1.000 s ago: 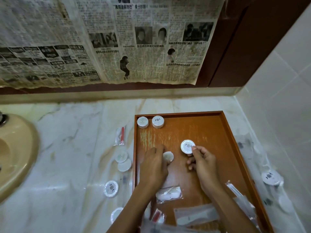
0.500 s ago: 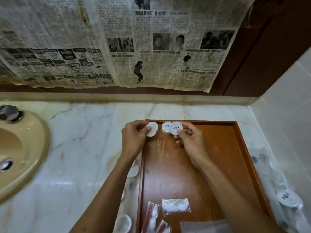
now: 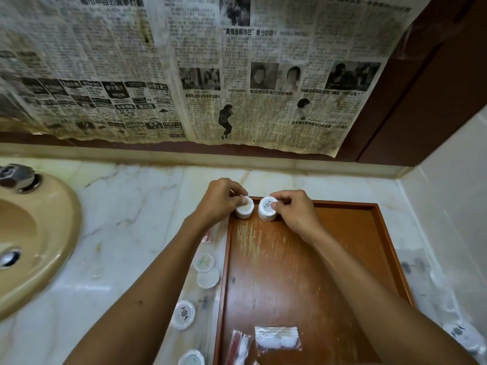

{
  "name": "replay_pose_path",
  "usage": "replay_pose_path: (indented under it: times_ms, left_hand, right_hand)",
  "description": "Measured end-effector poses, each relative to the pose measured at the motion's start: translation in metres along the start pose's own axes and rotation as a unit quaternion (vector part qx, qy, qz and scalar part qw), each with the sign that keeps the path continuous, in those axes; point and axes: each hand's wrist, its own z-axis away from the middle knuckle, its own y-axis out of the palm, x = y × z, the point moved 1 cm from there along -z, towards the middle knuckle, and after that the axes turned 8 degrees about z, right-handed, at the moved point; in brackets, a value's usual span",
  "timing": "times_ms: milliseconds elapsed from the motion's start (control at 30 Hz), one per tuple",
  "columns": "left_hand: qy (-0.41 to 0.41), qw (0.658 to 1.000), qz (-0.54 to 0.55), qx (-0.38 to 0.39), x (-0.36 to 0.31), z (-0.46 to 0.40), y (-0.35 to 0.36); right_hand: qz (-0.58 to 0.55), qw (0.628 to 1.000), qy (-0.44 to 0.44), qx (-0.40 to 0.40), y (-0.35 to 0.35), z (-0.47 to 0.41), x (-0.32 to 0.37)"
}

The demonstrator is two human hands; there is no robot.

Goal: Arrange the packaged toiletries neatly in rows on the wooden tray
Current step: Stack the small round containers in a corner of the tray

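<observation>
White round packs are going into the far-left corner of the wooden tray (image 3: 311, 272): left hand (image 3: 220, 200) has its fingers (image 3: 238, 192) curled over and pinching 1 round pack (image 3: 245, 210), right hand (image 3: 292, 212) pinches a 2nd round pack (image 3: 267, 208) just beside it, both packs down at or very near the tray floor by the back rim. They look taller than a single disc, so each may be a stack of 2, can't confirm. To do this step well, I'd say: seat each pack flat, butt the left one against the left wall and back rim as a datum, bring the 2nd up touching it, printed faces up and aligned, then let go straight up so nothing skids on the lacquer. Rest of the job is mostly undone: 4 more round packs (image 3: 203, 262) lie on the surface left of the tray, and a cotton pad sachet (image 3: 276, 338) plus a red-and-white sachet (image 3: 237, 343) sit loose at the tray's near end. Surface is pale veined marble (image 3: 126, 233), glossy, so discs will slide easily. Beige basin (image 3: 39, 233) with chrome fitting at left, yellowed newspaper (image 3: 184, 75) taped across the back wall over dark wood panelling, white tiled wall at right with more wrapped items along its foot, blurred.
</observation>
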Motion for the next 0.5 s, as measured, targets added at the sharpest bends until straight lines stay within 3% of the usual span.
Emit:
replay_pose_path:
  times_ms: [200, 300, 500]
  left_hand:
    - [0.068, 0.988, -0.137, 0.034, 0.0020, -0.0025, 0.0020]
    - [0.060, 0.986, -0.154, 0.025, 0.0015, -0.0008, -0.0003]
    - [0.043, 0.973, -0.211, 0.080, -0.0054, 0.0023, -0.0012]
  right_hand:
    - [0.106, 0.993, -0.045, -0.008, 0.0011, 0.0001, -0.0020]
    - [0.128, 0.990, -0.063, 0.008, -0.0009, 0.0021, -0.0024]
    - [0.222, 0.966, -0.125, 0.039, 0.0030, 0.0060, 0.0055]
